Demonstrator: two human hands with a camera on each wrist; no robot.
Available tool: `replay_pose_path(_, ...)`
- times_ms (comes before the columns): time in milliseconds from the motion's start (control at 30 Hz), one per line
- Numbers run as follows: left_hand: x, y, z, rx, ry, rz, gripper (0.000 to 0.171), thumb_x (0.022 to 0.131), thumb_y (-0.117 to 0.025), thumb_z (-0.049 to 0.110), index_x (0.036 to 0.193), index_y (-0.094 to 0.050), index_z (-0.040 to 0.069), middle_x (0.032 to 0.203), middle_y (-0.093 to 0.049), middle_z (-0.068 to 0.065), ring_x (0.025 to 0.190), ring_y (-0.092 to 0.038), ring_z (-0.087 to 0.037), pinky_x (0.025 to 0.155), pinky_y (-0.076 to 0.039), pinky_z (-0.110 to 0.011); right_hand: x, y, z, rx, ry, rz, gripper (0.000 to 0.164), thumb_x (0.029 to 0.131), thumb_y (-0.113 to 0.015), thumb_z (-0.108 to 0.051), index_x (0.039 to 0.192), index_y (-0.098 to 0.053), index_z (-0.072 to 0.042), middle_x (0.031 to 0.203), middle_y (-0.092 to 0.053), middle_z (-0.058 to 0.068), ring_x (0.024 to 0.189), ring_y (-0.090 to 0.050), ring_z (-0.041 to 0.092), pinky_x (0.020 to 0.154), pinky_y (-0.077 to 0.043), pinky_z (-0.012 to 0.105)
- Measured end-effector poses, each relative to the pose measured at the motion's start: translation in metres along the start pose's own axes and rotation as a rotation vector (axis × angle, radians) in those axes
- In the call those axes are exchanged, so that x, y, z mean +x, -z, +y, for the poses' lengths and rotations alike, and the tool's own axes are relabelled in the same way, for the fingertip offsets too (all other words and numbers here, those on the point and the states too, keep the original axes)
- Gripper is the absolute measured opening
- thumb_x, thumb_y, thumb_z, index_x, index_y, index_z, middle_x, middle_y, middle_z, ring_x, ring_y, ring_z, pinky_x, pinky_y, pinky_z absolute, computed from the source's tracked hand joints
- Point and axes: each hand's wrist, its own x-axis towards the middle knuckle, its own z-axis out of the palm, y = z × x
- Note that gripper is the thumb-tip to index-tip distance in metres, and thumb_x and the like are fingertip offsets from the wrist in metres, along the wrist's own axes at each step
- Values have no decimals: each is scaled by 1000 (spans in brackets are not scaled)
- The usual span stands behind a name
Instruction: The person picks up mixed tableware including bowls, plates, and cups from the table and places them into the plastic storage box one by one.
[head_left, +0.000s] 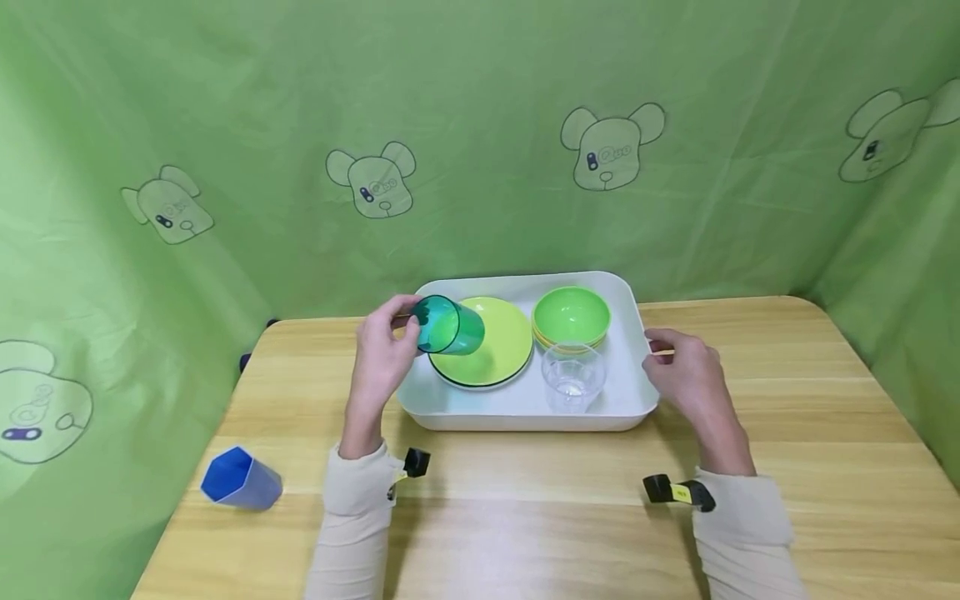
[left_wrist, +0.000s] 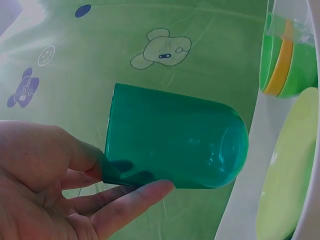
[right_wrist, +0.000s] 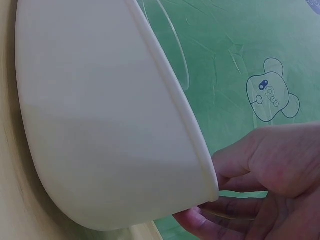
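Observation:
My left hand (head_left: pixel 384 354) pinches a see-through teal cup (head_left: pixel 468 332) near its rim. The cup is tipped on its side above the plates, mouth facing left, and appears empty in the left wrist view. My right hand (head_left: pixel 692 372) holds the right rim of a white tray (head_left: pixel 628 375), its thumb and fingers around the edge in the right wrist view. On the tray's left half lies a small stack of plates, the top one a yellow-green plate (head_left: pixel 506 337). Stacked bowls, with a green bowl (head_left: pixel 572 313) uppermost, stand at the back right, and a clear cup (head_left: pixel 574 382) stands in front of them.
A blue cup (head_left: pixel 258 485) with an angular rim is on the wooden table (head_left: pixel 510 517), left of my left forearm. Behind the tray hangs a green curtain (head_left: pixel 480 100) printed with bear heads; it also closes in both sides.

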Motion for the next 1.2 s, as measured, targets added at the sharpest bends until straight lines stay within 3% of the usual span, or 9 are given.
replay_pose_path(233, 2, -7, 3, 17, -41, -6, 28, 98, -56, -2, 122, -70, -1, 116, -71, -19, 106, -69, -31, 80, -64, -39, 0, -5, 0, 6, -6, -6, 50, 94, -54, -4, 142, -52, 10, 124, -62, 29, 107, -64, 40, 80, -58, 40)
replay_pose_path(367, 3, -11, 5, 18, -37, -11, 27, 98, -56, -1, 121, -70, 1, 115, -71, -16, 105, -69, -29, 79, -64, -39, -1, -5, -1, 8, -1, -1, 50, 95, -53, -6, 143, -52, 10, 125, -62, 29, 108, -64, 41, 83, -58, 44)
replay_pose_path(533, 3, -15, 7, 9, -50, -2, 28, 98, -56, -3, 122, -70, 0, 115, -71, -17, 106, -68, -30, 87, -62, -39, -5, -3, -6, 16, 42, 64, 47, 98, -55, -10, 142, -54, 8, 125, -63, 31, 113, -62, 46, 91, -56, 56)
replay_pose_path(700, 2, -21, 10, 10, -88, 8, 28, 96, -57, -4, 121, -70, -1, 114, -72, -18, 106, -68, -31, 97, -57, -41, -9, 1, -17, 39, 90, 142, 44, 99, -56, -9, 140, -56, 7, 130, -62, 30, 117, -61, 46, 94, -55, 58)
replay_pose_path(900, -1, -30, 14, 6, -127, -7, 28, 96, -57, -5, 121, -69, -3, 116, -71, -19, 108, -67, -32, 100, -55, -45, -13, -1, -34, 86, 171, 211, 39, 98, -58, -5, 135, -62, 5, 125, -66, 26, 113, -65, 41, 92, -58, 43)
replay_pose_path(1100, -3, -39, 15, 37, -151, 3, 29, 95, -58, -6, 121, -70, -2, 116, -72, -16, 108, -68, -30, 100, -55, -42, -19, -11, -51, 165, 266, 219, 36, 95, -63, 0, 131, -65, 3, 117, -69, 24, 108, -68, 37, 83, -53, 9)
replay_pose_path(1200, -3, -42, 16, 56, -188, 22, 29, 93, -57, -8, 119, -70, -3, 114, -72, -16, 107, -68, -29, 98, -56, -41, -22, -17, -58, 206, 294, 212, 35, 94, -65, 2, 129, -66, 3, 116, -70, 23, 106, -68, 35, 81, -51, 5)
